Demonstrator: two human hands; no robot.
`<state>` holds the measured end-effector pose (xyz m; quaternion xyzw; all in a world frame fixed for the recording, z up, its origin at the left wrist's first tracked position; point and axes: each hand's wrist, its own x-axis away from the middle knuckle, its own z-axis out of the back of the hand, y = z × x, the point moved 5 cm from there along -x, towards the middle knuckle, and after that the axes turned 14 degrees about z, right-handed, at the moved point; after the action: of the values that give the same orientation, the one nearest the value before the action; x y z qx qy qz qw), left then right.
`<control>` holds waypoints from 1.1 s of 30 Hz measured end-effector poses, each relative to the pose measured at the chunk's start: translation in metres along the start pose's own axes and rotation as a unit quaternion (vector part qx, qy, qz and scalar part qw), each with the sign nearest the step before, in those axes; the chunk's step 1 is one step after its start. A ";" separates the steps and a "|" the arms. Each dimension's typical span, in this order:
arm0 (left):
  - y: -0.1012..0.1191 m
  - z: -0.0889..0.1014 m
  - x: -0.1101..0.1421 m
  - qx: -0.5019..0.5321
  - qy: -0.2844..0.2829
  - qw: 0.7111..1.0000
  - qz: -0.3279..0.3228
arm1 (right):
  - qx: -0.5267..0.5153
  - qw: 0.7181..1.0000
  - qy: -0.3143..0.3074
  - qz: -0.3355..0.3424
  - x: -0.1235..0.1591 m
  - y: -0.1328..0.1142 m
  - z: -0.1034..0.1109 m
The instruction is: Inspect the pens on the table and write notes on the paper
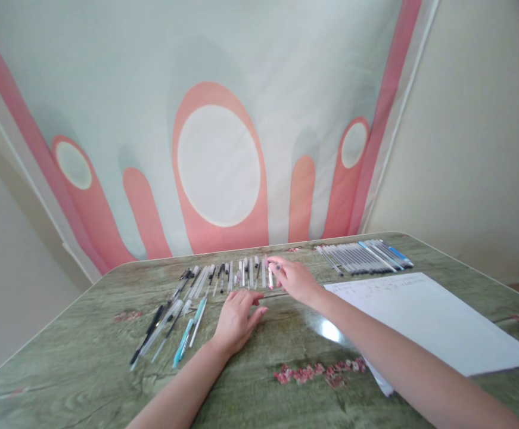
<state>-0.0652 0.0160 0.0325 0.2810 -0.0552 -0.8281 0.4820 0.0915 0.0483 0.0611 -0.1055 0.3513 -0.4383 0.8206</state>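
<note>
My left hand lies flat on the green wood-patterned table, palm down, fingers stretched out, holding nothing. Just beyond its fingertips runs a row of several pens and pen parts. My right hand reaches to the right end of that row, its fingers curled around a small white pen piece. A few longer pens, black, clear and teal, lie slanted to the left of my left hand.
A white paper sheet lies on the right of the table. Behind it a tight row of several pens sits near the far edge. A pink and pale cloth hangs behind the table.
</note>
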 end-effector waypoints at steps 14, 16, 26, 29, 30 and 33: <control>-0.001 -0.005 -0.004 -0.010 -0.021 1.000 0.020 | -0.153 0.954 0.151 -0.211 0.118 0.156 0.085; -0.002 -0.006 -0.004 -0.014 -0.024 0.999 0.023 | -0.157 0.948 0.171 -0.218 0.128 0.160 0.082; -0.002 -0.008 -0.005 -0.017 -0.030 0.999 0.019 | -0.070 0.949 0.212 -0.223 0.143 0.162 0.080; -0.003 -0.008 -0.005 -0.015 -0.026 0.999 0.018 | -0.030 0.946 0.219 -0.238 0.146 0.166 0.081; -0.003 -0.008 -0.006 -0.015 -0.025 0.999 0.018 | -0.019 0.946 0.220 -0.238 0.146 0.167 0.081; -0.003 -0.008 -0.006 -0.012 -0.025 0.999 0.020 | 0.002 0.951 0.208 -0.228 0.146 0.169 0.081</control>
<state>-0.0614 0.0237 0.0274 0.2533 -0.0626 -0.8256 0.5003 0.3092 0.0216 -0.0317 -0.0874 0.4802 -0.6268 0.6074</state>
